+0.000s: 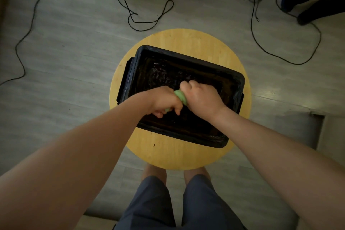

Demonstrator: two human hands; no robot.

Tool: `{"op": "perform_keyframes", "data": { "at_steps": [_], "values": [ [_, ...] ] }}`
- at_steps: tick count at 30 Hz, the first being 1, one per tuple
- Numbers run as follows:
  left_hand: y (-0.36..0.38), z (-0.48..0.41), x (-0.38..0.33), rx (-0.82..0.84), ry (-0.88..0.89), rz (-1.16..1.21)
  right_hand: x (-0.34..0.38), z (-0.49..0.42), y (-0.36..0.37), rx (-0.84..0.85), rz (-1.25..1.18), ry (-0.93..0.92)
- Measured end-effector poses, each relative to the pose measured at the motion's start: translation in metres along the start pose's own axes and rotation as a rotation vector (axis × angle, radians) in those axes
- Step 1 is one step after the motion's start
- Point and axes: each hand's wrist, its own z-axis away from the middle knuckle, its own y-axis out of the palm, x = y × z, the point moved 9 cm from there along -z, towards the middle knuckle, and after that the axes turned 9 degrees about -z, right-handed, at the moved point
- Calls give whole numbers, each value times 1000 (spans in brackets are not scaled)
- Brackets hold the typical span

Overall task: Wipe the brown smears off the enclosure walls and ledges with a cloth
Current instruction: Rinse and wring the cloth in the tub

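Your left hand (164, 101) and right hand (200, 97) both grip the twisted green cloth (180, 96) above the black tray (236, 80) on the table (168, 153), its long axis running left to right between them.

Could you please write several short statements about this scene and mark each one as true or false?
1. The left hand and the right hand both grip the green cloth. True.
2. The black tray stands on a round wooden table. True.
3. The cloth lies spread flat on the table. False: it is bunched between the two hands, above the tray.
4. No cables are in view. False: black cables lie on the grey floor beyond the table.
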Motion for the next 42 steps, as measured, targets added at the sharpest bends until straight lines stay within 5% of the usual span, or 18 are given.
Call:
{"op": "perform_keyframes", "data": {
  "at_steps": [6,11,18,24,33,42],
  "values": [
    [-17,15,-26,-418,364,-557,-25,5,38,521,-535,315],
    [-18,49,-30,-394,597,-542,-39,28,41,751,-901,654],
    [-3,63,-53,-515,745,-1174,-9,59,36,1248,-1253,754],
    [3,58,-69,-696,709,-1338,-3,57,37,1225,-1318,860],
    [3,55,-70,-603,740,-1310,-19,54,36,1023,-1395,865],
    [10,33,-63,-378,624,-1198,-10,65,39,1037,-1464,953]
  ]
}}
